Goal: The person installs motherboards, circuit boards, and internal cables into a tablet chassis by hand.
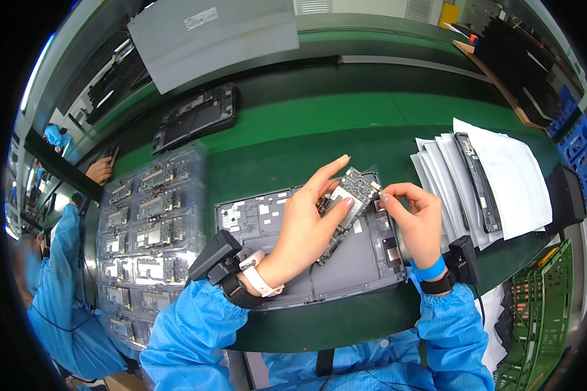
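Observation:
My left hand point(310, 225) is closed around a circuit board point(355, 187), thumb on its face and fingers along its far side. The board is tilted over a dark grey casing panel point(346, 264) that lies on the green bench. My right hand point(414, 218) is at the board's right edge, thumb and forefinger pinched together. What is between those fingertips is too small to make out. The lower end of the board is partly hidden behind my left hand.
Clear trays point(151, 234) of circuit boards stand at left, beside a co-worker's blue sleeve point(65, 247). Another dark casing point(199, 117) lies farther back. At right are white sheets point(512, 176) with dark panels among them and a green crate point(541, 313). A grey board point(215, 39) rises behind.

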The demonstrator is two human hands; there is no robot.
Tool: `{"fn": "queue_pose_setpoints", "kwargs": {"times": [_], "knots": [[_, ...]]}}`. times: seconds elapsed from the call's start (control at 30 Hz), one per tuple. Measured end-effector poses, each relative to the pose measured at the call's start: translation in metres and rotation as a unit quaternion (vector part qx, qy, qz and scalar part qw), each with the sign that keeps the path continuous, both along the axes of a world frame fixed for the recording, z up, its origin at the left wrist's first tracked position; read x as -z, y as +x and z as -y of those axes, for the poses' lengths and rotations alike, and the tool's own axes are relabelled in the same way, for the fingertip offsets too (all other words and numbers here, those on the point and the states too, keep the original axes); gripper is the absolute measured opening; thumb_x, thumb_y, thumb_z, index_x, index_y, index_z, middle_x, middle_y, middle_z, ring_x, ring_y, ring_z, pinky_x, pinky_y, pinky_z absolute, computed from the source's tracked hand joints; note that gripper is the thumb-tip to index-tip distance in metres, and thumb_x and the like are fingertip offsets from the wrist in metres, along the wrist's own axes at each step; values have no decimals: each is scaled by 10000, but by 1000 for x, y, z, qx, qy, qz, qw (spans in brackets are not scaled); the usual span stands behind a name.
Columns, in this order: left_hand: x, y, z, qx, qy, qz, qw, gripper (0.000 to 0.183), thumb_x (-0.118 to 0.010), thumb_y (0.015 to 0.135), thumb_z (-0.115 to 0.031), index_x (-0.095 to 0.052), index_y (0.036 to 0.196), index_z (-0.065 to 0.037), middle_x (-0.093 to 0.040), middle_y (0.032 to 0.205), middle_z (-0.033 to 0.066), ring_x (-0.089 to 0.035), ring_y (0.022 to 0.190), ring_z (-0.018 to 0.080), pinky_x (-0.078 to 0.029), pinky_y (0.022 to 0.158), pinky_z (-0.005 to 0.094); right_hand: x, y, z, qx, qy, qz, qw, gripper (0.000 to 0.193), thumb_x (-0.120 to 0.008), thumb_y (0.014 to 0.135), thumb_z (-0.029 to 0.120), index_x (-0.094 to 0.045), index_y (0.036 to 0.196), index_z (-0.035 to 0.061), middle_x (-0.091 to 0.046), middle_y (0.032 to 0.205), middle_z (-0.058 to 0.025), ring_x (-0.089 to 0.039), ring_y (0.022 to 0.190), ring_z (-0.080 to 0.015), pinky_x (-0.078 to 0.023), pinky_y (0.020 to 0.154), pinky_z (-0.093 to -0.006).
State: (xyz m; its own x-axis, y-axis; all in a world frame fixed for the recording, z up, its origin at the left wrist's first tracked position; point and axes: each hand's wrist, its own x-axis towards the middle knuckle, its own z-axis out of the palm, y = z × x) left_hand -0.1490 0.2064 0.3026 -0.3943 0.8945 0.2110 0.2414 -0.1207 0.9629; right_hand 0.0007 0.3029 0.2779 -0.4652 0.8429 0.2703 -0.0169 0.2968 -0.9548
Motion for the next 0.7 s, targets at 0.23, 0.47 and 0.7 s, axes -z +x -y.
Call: {"fn": "queue_pose_setpoints", "kwargs": {"times": [0.23,0.47,0.7], "knots": [[9,-3,-1,18,4,-15,1000,452,-611,825,-4,-512,1266,-13,-626,1031,96,-561,903,86,-483,748,218,-1,0,2,-11,-3,3,1000,92,-647,766,35,-661,811,-44,-640,778,-83,-592,730,-125,-464,667,-260],[7,-2,1,7,-19,-42,999,461,-635,816,-33,-526,1264,-19,-618,1096,110,-572,947,112,-483,768,236,0,-1,4,2,-14,13,1000,109,-658,756,50,-663,810,-45,-646,777,-82,-595,730,-128,-465,672,-261],[4,5,2,-14,1,-50,999,479,-656,807,-46,-526,1267,-23,-611,1133,131,-546,1051,162,-445,884,293,-3,1,4,23,-8,27,999,117,-660,753,55,-665,819,-42,-651,775,-82,-598,727,-129,-470,667,-263]]}}
